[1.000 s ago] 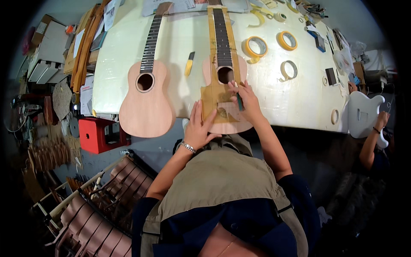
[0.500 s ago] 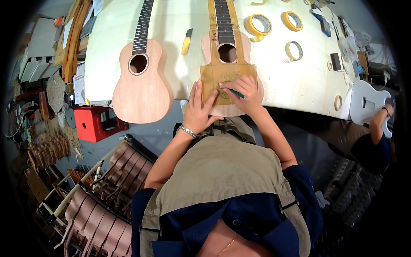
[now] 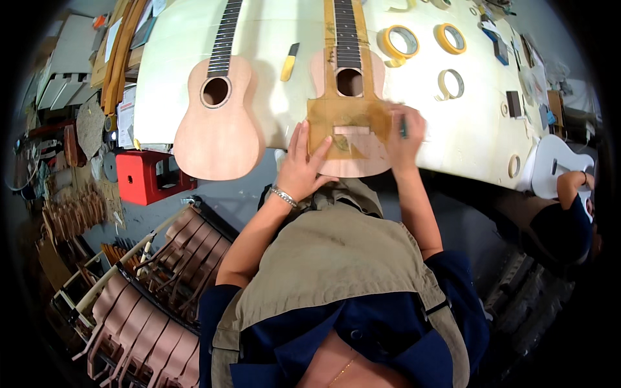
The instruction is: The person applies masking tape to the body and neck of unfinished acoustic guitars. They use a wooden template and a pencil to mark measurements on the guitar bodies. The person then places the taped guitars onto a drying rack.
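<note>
A pale unfinished ukulele (image 3: 358, 169) lies on the table with its neck pointing away from me. Over its body rests a yellowish see-through template (image 3: 323, 110), with long strips running up beside the fretboard (image 3: 347, 39) and a small rectangular slot showing bare wood. My left hand (image 3: 303, 165) lies on the template's left lower part, fingers spread flat. Beyond the template's right edge, my right hand (image 3: 405, 136) is curled around a slim dark-green pencil-like tool (image 3: 403, 127); motion blurs its tip.
A second ukulele (image 3: 220, 139) lies to the left, a yellow cutter knife (image 3: 289, 63) between the two. Yellow tape rolls (image 3: 451, 39) sit at the right. A red box (image 3: 139, 178) stands beyond the table's left corner. Far right, another person's hand (image 3: 574, 184) touches a white guitar body (image 3: 550, 165).
My right hand has lifted off the template's middle and moved right with the green tool, uncovering the slot. My left hand stays on the template. The whole view has shifted slightly.
</note>
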Demonstrator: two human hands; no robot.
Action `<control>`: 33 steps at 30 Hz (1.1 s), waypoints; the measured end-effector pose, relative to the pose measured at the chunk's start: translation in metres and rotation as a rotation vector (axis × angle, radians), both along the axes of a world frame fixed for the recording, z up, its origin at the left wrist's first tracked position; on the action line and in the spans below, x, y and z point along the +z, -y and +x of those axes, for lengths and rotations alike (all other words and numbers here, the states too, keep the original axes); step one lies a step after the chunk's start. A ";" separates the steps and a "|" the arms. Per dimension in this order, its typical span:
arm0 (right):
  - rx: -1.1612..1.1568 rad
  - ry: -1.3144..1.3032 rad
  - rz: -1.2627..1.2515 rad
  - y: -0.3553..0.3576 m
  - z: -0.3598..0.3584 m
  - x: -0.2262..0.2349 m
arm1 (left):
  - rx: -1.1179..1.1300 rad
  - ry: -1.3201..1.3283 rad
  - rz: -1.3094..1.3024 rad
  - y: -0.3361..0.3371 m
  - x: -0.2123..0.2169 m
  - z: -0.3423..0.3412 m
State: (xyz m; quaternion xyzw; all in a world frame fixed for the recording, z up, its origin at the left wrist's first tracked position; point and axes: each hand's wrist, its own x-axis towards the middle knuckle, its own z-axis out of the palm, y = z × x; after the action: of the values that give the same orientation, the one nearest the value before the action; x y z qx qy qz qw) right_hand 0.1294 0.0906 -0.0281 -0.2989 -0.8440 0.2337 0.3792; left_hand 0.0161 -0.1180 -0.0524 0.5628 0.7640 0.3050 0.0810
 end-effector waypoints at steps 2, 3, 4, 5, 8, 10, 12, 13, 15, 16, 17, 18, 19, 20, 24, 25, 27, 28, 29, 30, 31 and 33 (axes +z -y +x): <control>-0.183 0.156 0.019 -0.015 0.003 -0.012 | -0.019 0.004 -0.047 0.003 0.007 -0.002; -0.134 0.189 -0.208 -0.009 -0.001 -0.004 | -0.030 0.015 -0.111 0.006 0.017 -0.005; -0.079 0.215 -0.427 -0.004 -0.005 0.008 | -0.052 0.005 -0.116 0.013 0.029 -0.013; -0.041 0.112 -0.353 -0.004 -0.004 0.001 | -0.074 -0.005 -0.121 0.022 0.041 -0.021; 0.072 -0.483 -0.822 -0.008 -0.011 0.010 | -0.035 -0.108 -0.053 0.055 0.063 -0.070; 0.082 -0.478 -0.860 0.003 -0.023 0.045 | 0.155 -0.181 0.055 0.094 0.056 -0.112; 0.067 -0.500 -0.898 0.026 -0.043 0.047 | 0.345 -0.058 0.065 0.133 0.037 -0.147; 0.109 -0.500 -0.886 0.044 -0.059 0.045 | 0.381 -0.054 0.065 0.148 0.033 -0.163; -0.088 -0.231 -0.782 0.087 -0.104 0.048 | 0.367 0.006 0.066 0.166 0.024 -0.181; 0.003 -0.445 -0.901 0.106 -0.132 0.037 | 0.316 0.063 0.073 0.173 0.019 -0.186; 0.099 -0.665 -1.025 0.118 -0.156 0.016 | 0.264 0.114 0.068 0.178 0.018 -0.191; 0.103 -0.656 -0.976 0.128 -0.175 0.001 | 0.213 0.133 0.060 0.181 0.018 -0.193; 0.107 -0.645 -0.928 0.135 -0.192 -0.012 | 0.162 0.154 0.052 0.181 0.019 -0.192; 0.074 -0.639 -0.917 0.141 -0.204 -0.022 | 0.110 0.172 0.037 0.182 0.020 -0.193; -0.073 -0.039 -0.234 0.160 -0.222 -0.004 | 0.018 0.041 0.024 0.187 0.017 -0.194; -0.079 0.116 0.015 0.161 -0.223 0.001 | 0.008 0.021 0.018 0.188 0.010 -0.195; 0.205 0.258 -0.040 0.158 -0.227 -0.001 | 0.008 0.011 0.032 0.188 0.005 -0.197; 0.346 0.332 -0.070 0.157 -0.226 -0.002 | 0.007 0.009 0.038 0.188 0.003 -0.196; 0.354 0.332 -0.071 0.158 -0.223 -0.002 | 0.010 0.020 0.041 0.188 0.002 -0.196; 0.366 0.329 -0.070 0.159 -0.223 -0.002 | 0.017 0.028 0.044 0.188 0.001 -0.196; 0.378 0.326 -0.068 0.160 -0.221 -0.002 | 0.024 0.035 0.047 0.187 0.000 -0.196; 0.407 0.323 -0.074 0.166 -0.213 0.001 | 0.023 0.031 0.060 0.185 0.001 -0.194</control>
State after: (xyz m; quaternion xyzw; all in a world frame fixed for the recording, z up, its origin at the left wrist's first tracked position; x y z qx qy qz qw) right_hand -0.0831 -0.0759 -0.0274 -0.1702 -0.9272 0.2852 0.1734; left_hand -0.1783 -0.3029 -0.0510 0.5514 0.7596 0.3373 0.0725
